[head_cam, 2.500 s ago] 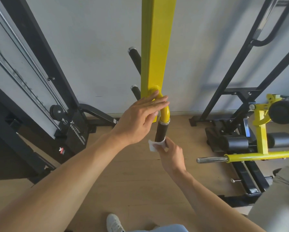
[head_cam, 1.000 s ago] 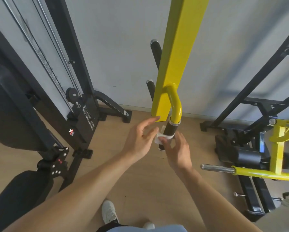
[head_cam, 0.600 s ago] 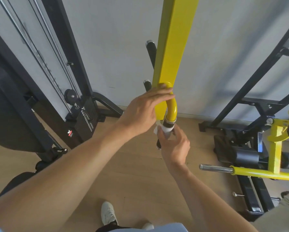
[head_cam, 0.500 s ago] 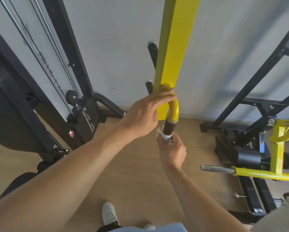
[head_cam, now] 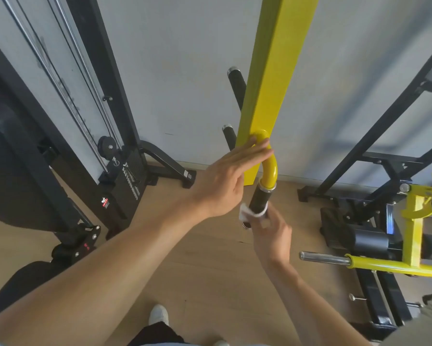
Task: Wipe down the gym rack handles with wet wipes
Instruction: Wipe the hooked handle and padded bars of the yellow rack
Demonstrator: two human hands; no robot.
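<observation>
Fingers of left hand (head_cam: 225,181) straight, tips resting on yellow handle bend (head_cam: 270,168) by yellow post (head_cam: 272,83). Right hand (head_cam: 270,233) fingers curled round white wet wipe (head_cam: 247,211), wrapped on black grip (head_cam: 259,199) just below left fingertips, near grip's lower end.

A gym room is showing here: a tall yellow square steel upright (head_cam: 275,78) is rising against a plain white wall (head_cam: 185,71), a black cable machine with steel guide rods (head_cam: 67,78) is standing at the left, and a yellow-and-black plate-loaded frame with a chrome sleeve (head_cam: 322,257) is sitting on the pale wood-look floor (head_cam: 210,265).
</observation>
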